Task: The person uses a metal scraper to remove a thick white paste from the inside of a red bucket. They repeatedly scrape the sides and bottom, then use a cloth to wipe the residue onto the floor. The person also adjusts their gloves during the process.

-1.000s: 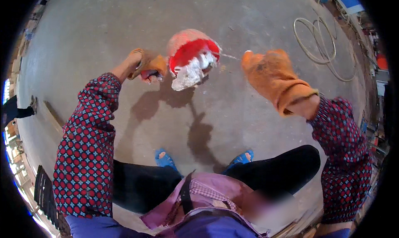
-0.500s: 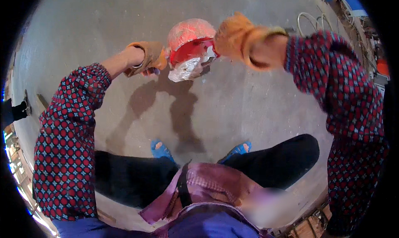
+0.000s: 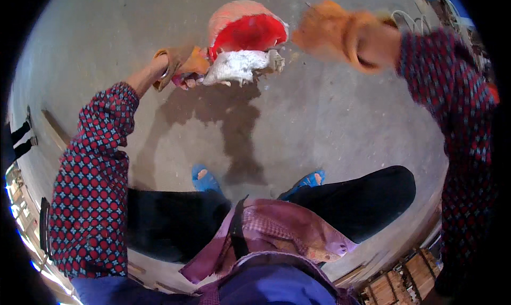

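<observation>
and here, high in the middle of the view, a red bowl (image 3: 250,32) is held tilted above the grey floor (image 3: 346,129), its rounded back turned away and its open mouth turned toward the wearer; whether any lettering is carried on the scuffed shell cannot be told. along the lower lip a ragged white lump (image 3: 237,66) is seen, its long axis laid left to right and tipped slightly up at the right end. on the left edge, the bowl is gripped by the gloved left hand (image 3: 184,66), fingers clamped there, bare fingertips curled beneath. just beside the right rim, apart from it, the right hand (image 3: 326,29) is caught in a blur of orange glove; whether its fingers are together cannot be told. farther out, arms are covered by patterned sleeves (image 3: 93,182), a pinkish apron (image 3: 271,222) is worn, and blue sandals (image 3: 206,181) are planted below.
</observation>
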Tool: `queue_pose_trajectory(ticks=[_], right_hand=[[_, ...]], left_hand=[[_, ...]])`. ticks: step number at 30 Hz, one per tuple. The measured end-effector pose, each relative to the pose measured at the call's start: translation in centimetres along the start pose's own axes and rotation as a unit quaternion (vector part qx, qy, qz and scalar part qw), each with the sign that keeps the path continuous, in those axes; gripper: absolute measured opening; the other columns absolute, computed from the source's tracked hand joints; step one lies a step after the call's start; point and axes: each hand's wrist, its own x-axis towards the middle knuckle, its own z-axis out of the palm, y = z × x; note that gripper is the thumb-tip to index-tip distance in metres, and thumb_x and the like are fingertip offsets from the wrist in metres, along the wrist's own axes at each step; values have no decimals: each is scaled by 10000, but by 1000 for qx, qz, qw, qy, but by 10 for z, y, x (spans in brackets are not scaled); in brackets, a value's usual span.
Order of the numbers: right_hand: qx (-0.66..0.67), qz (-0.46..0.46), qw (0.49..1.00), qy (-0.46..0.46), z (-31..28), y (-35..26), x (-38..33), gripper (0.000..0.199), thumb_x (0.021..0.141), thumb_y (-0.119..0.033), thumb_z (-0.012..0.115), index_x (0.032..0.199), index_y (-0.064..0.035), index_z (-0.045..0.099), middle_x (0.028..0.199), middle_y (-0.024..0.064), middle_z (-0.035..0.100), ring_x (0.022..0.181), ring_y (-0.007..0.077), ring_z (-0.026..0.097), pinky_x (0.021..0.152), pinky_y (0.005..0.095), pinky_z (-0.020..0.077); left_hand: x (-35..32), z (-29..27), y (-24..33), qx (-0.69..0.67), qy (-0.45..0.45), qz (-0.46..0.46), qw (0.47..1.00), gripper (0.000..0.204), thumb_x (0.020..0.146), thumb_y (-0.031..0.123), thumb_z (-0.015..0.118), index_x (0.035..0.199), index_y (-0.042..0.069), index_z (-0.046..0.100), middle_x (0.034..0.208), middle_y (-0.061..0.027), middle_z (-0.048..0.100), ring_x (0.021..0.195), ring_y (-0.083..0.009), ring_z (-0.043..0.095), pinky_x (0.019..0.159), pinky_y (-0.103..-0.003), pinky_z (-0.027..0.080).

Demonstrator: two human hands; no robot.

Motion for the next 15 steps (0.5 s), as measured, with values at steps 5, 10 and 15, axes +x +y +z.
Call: queue_pose_trajectory(ticks=[5,10,15], right_hand=[[65,163,984,12,60,-55,-31,173,750,-99,568,919,-67,549,694,44,642,617,275,640,492,389,433],[149,308,938,53,40,-76,-66,133,767,-59,553,895,-77,522,720,83,632,648,286,635,535,411,425],[-13,205,906,371,102,-42,-32,126,787,-68,544,912,-78,558,790,115,653,725,286,651,613,418,453]], left_hand=[[9,-3,1,-149,-93,-6,984,178,802,236,654,763,79,581,590,-24,581,470,-118,565,367,-249,423],[0,2,-7,23,-29,21,999,195,781,227,641,682,72,578,579,-30,594,468,-104,563,385,-259,436],[15,-7,-9,162,-59,78,982,175,767,221,633,699,69,577,595,-44,588,487,-123,582,384,-270,446]])
